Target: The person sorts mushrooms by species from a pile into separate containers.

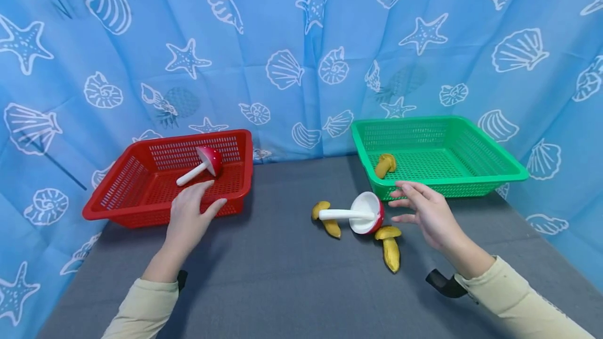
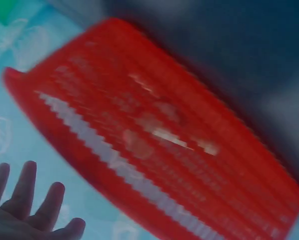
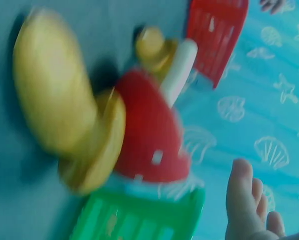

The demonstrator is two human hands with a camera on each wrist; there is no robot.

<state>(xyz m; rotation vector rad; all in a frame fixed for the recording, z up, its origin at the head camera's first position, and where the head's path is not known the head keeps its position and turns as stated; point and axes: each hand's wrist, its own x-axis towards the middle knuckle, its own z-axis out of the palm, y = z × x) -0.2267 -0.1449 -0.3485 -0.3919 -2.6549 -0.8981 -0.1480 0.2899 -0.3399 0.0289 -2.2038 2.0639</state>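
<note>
My left hand (image 1: 191,215) hovers at the front rim of the red basket (image 1: 141,212), thumb and fingers apart and holding nothing. Inside that basket lies a toy mushroom with a red cap (image 1: 214,160) and white stem. My right hand (image 1: 431,215), empty with fingers loosely spread, is in front of the green basket (image 1: 452,188). Just left of it, a second red-capped mushroom (image 1: 365,213) lies on its side, its white stem crossing a yellow-brown mushroom (image 1: 332,226). Another yellow-brown mushroom (image 1: 391,252) lies close by, nearer me. One brown mushroom (image 1: 385,165) sits in the green basket.
Both baskets stand at the back of a grey tabletop (image 1: 282,276), red at left and green at right. Behind them hangs a blue curtain (image 1: 292,103) printed with shells and starfish. Dark straps (image 1: 445,283) show at both wrists.
</note>
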